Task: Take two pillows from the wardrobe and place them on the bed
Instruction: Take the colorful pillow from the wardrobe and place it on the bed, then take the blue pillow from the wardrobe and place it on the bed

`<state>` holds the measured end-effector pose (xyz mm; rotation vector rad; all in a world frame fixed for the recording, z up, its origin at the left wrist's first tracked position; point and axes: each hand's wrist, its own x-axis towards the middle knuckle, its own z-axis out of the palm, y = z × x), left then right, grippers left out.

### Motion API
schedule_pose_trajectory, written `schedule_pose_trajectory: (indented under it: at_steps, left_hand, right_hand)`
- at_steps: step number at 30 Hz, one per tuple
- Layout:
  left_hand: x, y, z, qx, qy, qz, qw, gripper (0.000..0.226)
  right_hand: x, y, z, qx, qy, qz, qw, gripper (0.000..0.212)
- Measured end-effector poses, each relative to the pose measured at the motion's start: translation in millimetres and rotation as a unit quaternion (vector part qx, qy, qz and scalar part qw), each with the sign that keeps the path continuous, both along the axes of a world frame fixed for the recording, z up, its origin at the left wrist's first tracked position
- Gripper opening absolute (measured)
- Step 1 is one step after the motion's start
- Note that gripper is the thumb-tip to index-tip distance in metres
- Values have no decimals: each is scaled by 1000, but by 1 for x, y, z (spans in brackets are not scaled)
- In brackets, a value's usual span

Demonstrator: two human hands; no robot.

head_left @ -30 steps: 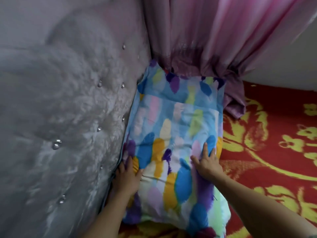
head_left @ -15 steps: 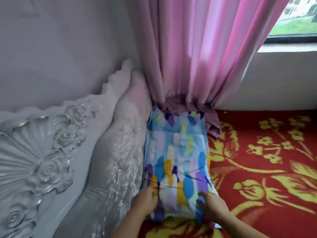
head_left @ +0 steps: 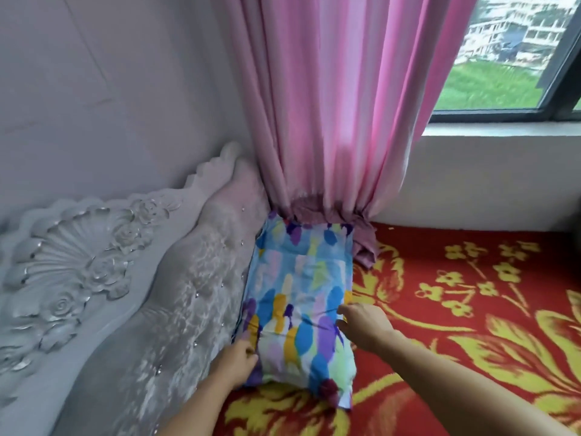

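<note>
A pillow (head_left: 301, 297) in a blue cover with yellow, purple and white patches lies on the bed (head_left: 471, 309), which has a red blanket with yellow flowers. Its long left side rests against the padded headboard (head_left: 188, 309), its far end under the pink curtain. My left hand (head_left: 234, 361) touches the pillow's near left edge, between pillow and headboard, fingers curled on the fabric. My right hand (head_left: 364, 325) rests on the pillow's right edge, fingers spread. Only one pillow is in view, and no wardrobe.
A pink curtain (head_left: 330, 105) hangs gathered at the bed's far corner. The carved white headboard top (head_left: 78, 262) runs along the left below a pale wall. A window (head_left: 518, 58) with a dark frame sits at the upper right above a white sill.
The view has pulled back and risen, so the window and more blanket show. Both hands have slid from the pillow's top toward its side edges. The pillow stays against the headboard.
</note>
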<state>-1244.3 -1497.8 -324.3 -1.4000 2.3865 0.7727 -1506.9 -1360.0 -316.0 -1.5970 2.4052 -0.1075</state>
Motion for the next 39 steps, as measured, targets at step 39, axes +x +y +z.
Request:
schedule_pose_trajectory:
  at_steps: [39]
  left_hand:
    - [347,308,-42,-71,15,207,976,22]
  right_hand:
    - [325,204,-60,19,-18,185,982,33]
